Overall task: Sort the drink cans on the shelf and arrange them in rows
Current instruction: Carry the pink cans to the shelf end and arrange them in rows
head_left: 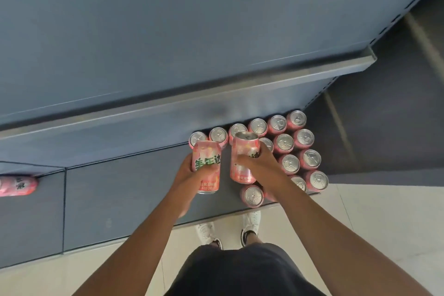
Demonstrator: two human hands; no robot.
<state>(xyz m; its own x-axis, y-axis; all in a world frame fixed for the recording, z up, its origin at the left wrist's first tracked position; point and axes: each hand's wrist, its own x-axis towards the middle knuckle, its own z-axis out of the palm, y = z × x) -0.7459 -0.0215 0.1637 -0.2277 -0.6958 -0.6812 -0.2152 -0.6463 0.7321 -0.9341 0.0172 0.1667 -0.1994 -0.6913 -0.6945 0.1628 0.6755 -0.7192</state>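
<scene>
**Two cans in hand, most of the block already standing**

The left hand [188,172] is gripping a pink can [207,168], fingers curled round its side, and the right hand [263,163] is clamping a second can [242,158] the same way. Both cans are hanging upright just above the lower shelf [120,190], at 9 o'clock of the block of cans [290,146]. That block is standing tops-up in close rows at the shelf's 3 o'clock end. A front can [252,196] is sitting at its 6 o'clock edge, and the right forearm is hiding part of the row there. The sorting is looking well advanced but unfinished: the two held cans are needing places, and a stray can [18,185] is lying on its side far off at 9 o'clock.
</scene>
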